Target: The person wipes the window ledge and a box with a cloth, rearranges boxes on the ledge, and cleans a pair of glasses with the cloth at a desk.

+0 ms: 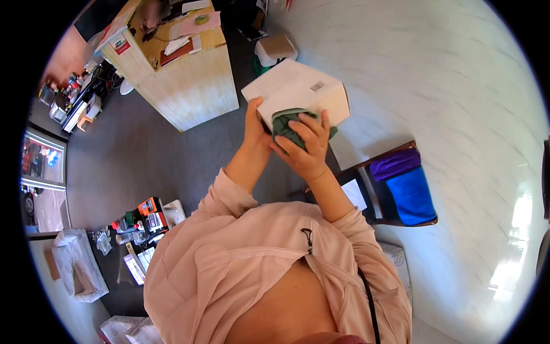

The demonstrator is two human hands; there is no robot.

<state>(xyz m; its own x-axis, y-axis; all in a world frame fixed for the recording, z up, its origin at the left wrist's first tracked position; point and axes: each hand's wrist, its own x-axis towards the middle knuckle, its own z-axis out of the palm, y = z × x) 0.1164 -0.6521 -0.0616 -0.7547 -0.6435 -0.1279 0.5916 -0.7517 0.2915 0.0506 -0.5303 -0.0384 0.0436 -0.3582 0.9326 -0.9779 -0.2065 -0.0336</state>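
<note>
A white cardboard box (296, 81), bearing small print and a barcode, is held up in front of me. My left hand (256, 122) grips its near left corner, thumb along the side. Bunched under the spread fingers of my right hand (307, 146) is a dark green cloth (287, 124), pressed against the near face of the box. A bit of the same green shows past the right fingers. The underside of the box is out of sight.
Ahead on the left stands a wooden counter (193, 90) with papers and a tape roll; a person is behind it. A lidded bin (276, 49) sits beyond the box. To the right, a chair (374, 185) carries blue and purple cloths. A cluttered table (124, 271) is at lower left.
</note>
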